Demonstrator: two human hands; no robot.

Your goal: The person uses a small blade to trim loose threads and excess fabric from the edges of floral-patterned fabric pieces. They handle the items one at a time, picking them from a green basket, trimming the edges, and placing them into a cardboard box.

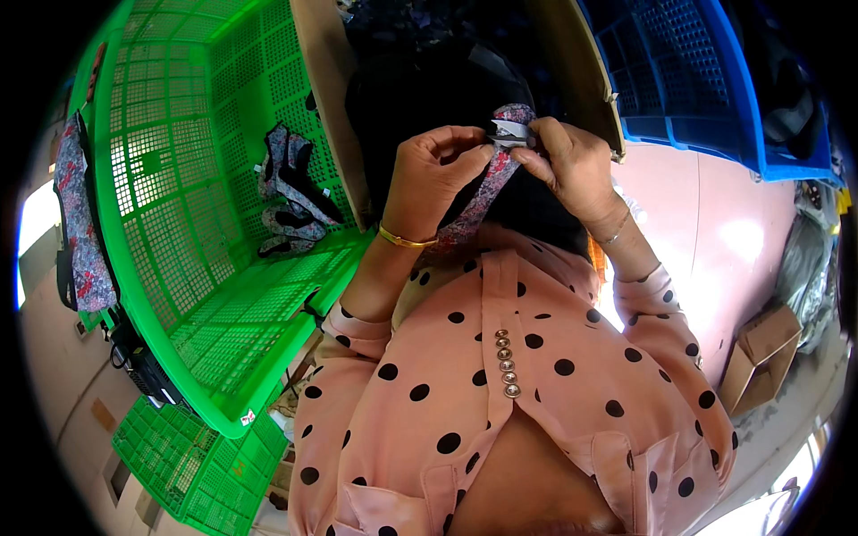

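Close in front of my chest, a long padded fabric strap (pixel 487 189) with a grey, red and blue floral print runs up from my lap. My left hand (pixel 440 174) pinches the black piece at its upper part between thumb and fingertips. From the other side my right hand (pixel 572 161) grips the strap near a small white label (pixel 511 132), thumb against the cloth. The strap's looped end shows just above the label. Its lower end rests against my shirt. What exactly lies between the fingertips is partly hidden.
On my left stands a large green plastic crate (pixel 170 295) with several floral pieces (pixel 295 196) inside; another floral piece (pixel 82 223) hangs over its outer rim. Ahead is an open cardboard box (pixel 576 67) holding dark material. A blue crate (pixel 688 80) stands right, a small carton (pixel 760 357) lower right.
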